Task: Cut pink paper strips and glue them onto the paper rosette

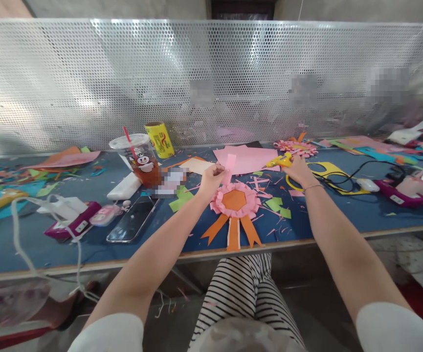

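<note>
Striped trousers [229,293] below rosette [234,200] amid scraps [182,199]

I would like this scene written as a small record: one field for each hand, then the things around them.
Left hand: pinches a pale pink paper strip
Right hand: holds a yellow tool, apparently a glue gun, tip toward the left hand
Between the forearms: pink rosette with orange centre and three orange tails, flat on the blue table
Beyond the rosette: pink sheets
To the left: phone, cup with red straw, yellow can
Scraps: green pieces beside the rosette
</note>
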Demonstrator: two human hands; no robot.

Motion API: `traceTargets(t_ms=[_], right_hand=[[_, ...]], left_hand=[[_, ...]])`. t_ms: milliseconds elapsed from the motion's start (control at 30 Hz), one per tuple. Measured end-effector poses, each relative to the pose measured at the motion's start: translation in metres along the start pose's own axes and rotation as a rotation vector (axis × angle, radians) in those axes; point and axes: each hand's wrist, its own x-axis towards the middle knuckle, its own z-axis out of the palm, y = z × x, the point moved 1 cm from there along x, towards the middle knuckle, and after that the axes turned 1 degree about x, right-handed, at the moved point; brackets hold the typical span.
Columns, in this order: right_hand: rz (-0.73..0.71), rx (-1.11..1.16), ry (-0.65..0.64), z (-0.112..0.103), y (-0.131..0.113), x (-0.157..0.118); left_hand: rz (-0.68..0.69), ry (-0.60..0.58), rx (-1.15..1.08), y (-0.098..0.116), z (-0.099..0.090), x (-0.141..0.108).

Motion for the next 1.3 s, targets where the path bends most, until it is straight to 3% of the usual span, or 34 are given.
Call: traceTargets(t_ms=[200,433,567,633,733,800,933,967,1033,1133,1300], right_hand=[[0.177,-0.137,0.255,-0.013,0.058,0.015],[0.333,-0.345,0.328,-0.023,0.144,0.026],[0.466,-0.324,0.447,-0.019,0.162,0.028],[0.383,-0.277,0.500,-0.019,0.147,0.029],[0.010,-0.121,0.470,-0.019,0.088,0.027],[-0.239,0.143,0.287,-0.015,0.030,0.017],[-0.498,0.597,-0.298,0.006,-0.088,-0.027],[-0.533,0.657,-0.392,0.011,-0.111,-0.039],[-0.532,0.768,-0.439,0.019,-0.144,-0.056],[-0.466,0.910,-0.371,0.028,-0.163,-0.066],[-0.320,1.008,-0.286,0.039,-0.142,-0.056]], left_hand=[[-0.024,-0.007,-0.076,-0.005,0.001,0.001],[-0.019,0.000,-0.091,-0.002,0.003,-0.002],[-0.011,-0.008,-0.095,0.004,0.002,-0.003],[-0.012,-0.007,-0.110,0.007,0.002,-0.004],[-0.020,0.002,-0.153,0.008,0.001,-0.004],[-0.048,-0.009,-0.190,0.008,0.002,-0.004],[-0.119,-0.053,-0.311,0.007,0.004,-0.005],[-0.130,-0.061,-0.338,0.007,0.004,-0.006],[-0.152,-0.075,-0.366,0.007,0.004,-0.007],[-0.166,-0.085,-0.377,0.008,0.004,-0.009],[-0.230,-0.115,-0.308,0.005,-0.002,-0.001]])
